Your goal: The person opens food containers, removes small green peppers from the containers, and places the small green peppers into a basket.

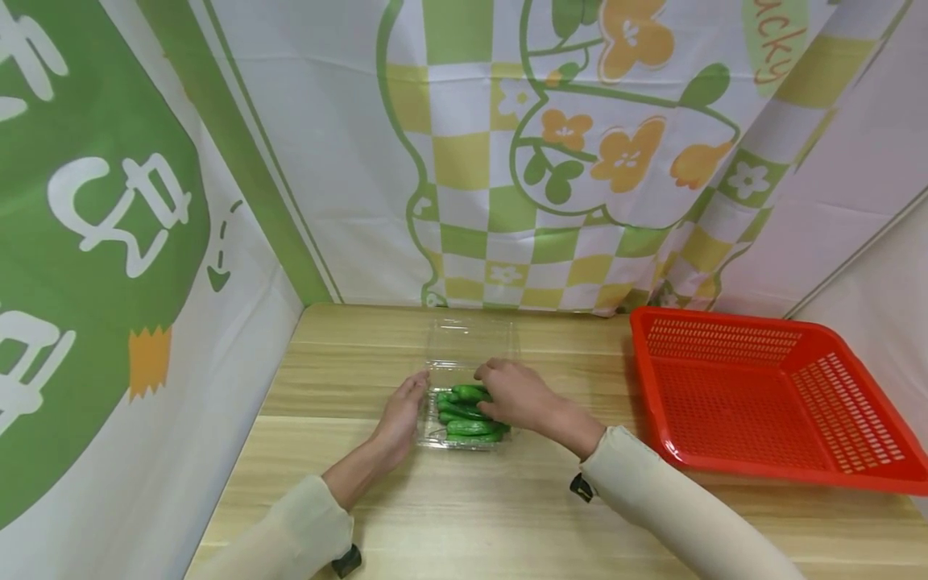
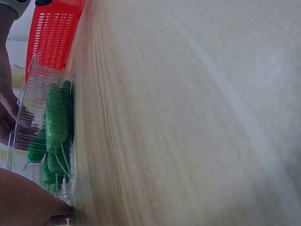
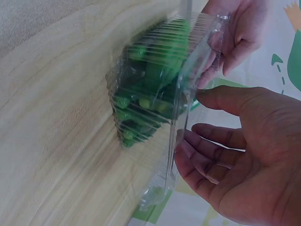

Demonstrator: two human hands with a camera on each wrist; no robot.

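Observation:
A clear plastic clamshell box (image 1: pixel 428 439) stands on the wooden table with its lid (image 1: pixel 471 342) folded back, away from me. Several green peppers (image 1: pixel 474 428) lie side by side in it. Along the box's left wall rests my left hand (image 1: pixel 399 415), its fingers touching the outside. My right hand (image 1: pixel 518 395) is over the right part of the box, thumb and fingers spread around one upper pepper (image 1: pixel 467 392). In the right wrist view, the right thumb and fingers (image 3: pixel 218 136) are apart at the rim, their tips partly hidden behind the clear plastic.
A red plastic basket (image 1: pixel 652 403) with slotted walls stands on the table (image 1: pixel 464 515) to the right. Patterned cloth (image 1: pixel 478 209) hangs behind the table's back edge, and more cloth (image 1: pixel 239 322) hangs on the left.

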